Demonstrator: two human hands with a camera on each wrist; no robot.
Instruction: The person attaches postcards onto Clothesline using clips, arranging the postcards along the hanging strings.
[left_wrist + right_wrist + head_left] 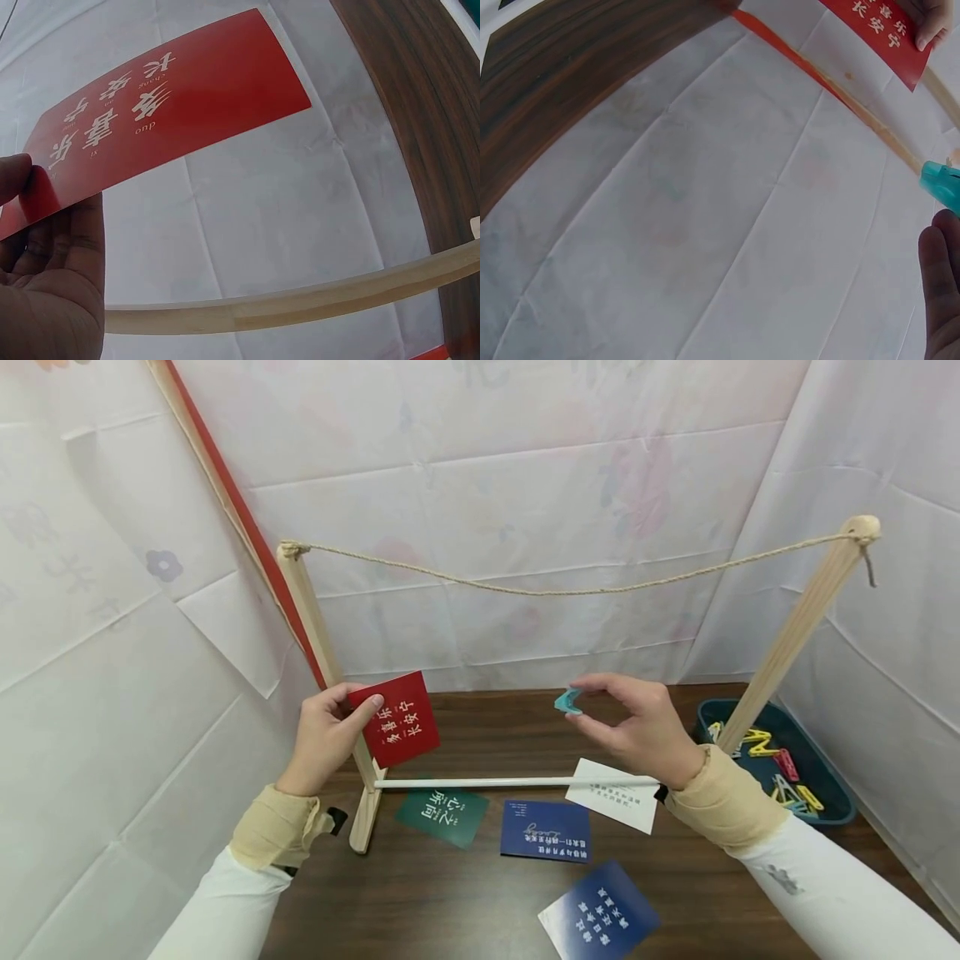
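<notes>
The person's left hand (324,739) pinches a red card (397,718) by its corner between thumb and fingers, holding it up just in front of the left wooden post (315,635) of a small frame, below the sagging rope (570,589) strung between the two posts. Their right hand (637,727) is raised near the middle, fingers curled, pinching a teal clip (567,700) at the fingertips, well apart from the card. On the dark table (450,893) under the frame lie a green card (442,814), two blue cards (546,831) and a white card (613,793), and a tray (825,793) of coloured clips sits by the right post.
</notes>
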